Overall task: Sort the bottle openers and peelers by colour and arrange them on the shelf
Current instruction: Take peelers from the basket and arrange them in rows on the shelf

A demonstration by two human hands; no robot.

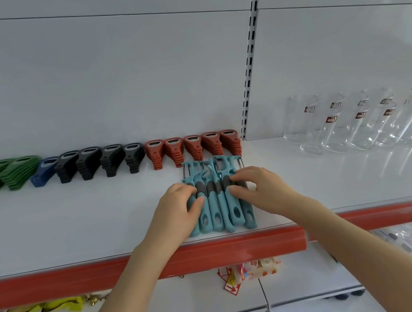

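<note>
Several teal peelers [215,208] with grey grips lie side by side on the white shelf [76,223], handles toward me. My left hand [178,208] holds the left side of the bunch, fingers curled over the outer handles. My right hand [260,187] grips the right side, fingers and thumb curled on the rightmost peelers. Behind them, along the back wall, stand stacked bottle openers in colour groups: green [1,174], blue [44,170], black [98,161] and red [193,148].
Several clear glass tumblers [354,120] lie on the neighbouring shelf section to the right. A slotted upright [248,69] divides the sections. The shelf has a red front strip [214,254]. Packaged goods hang on lower shelves.
</note>
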